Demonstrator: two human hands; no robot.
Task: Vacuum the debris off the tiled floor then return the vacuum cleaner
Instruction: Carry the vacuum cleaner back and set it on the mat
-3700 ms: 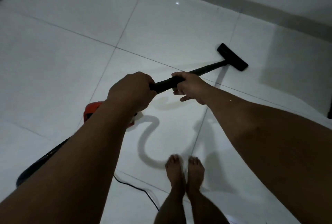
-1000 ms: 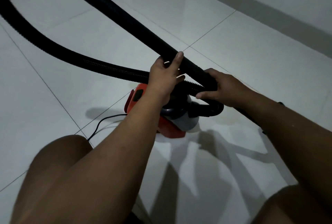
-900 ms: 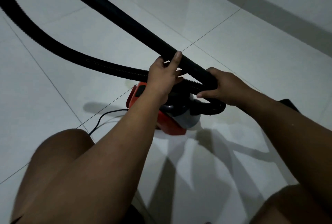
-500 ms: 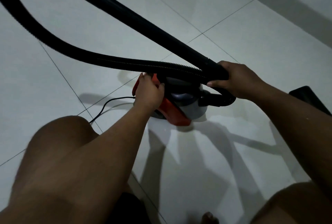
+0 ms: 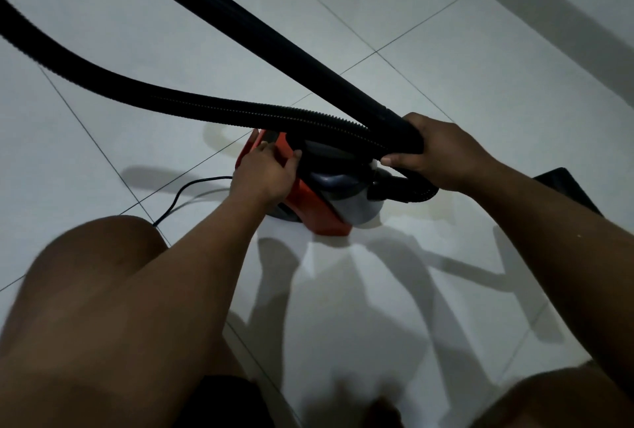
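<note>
A small red and grey vacuum cleaner [image 5: 322, 208] sits on the white tiled floor [image 5: 446, 60] in front of my knees. My left hand [image 5: 266, 172] rests on its red rear top, fingers spread over the edge. My right hand [image 5: 442, 153] is closed around the black rigid wand [image 5: 274, 36] where it meets the ribbed black hose [image 5: 192, 107]. The wand runs up and left out of view. The hose loops from the vacuum's front, under my right hand, and off to the left. No debris shows on the tiles.
A thin black power cord [image 5: 187, 191] trails left from the vacuum's rear. A dark flat object [image 5: 569, 191] lies on the floor behind my right forearm. A grey skirting strip [image 5: 562, 12] runs along the wall at upper right. My bent knees fill the lower corners.
My left hand let go of the wand and came down onto the red back of the vacuum. My right hand kept its hold on the wand. I went from standing to crouching.
</note>
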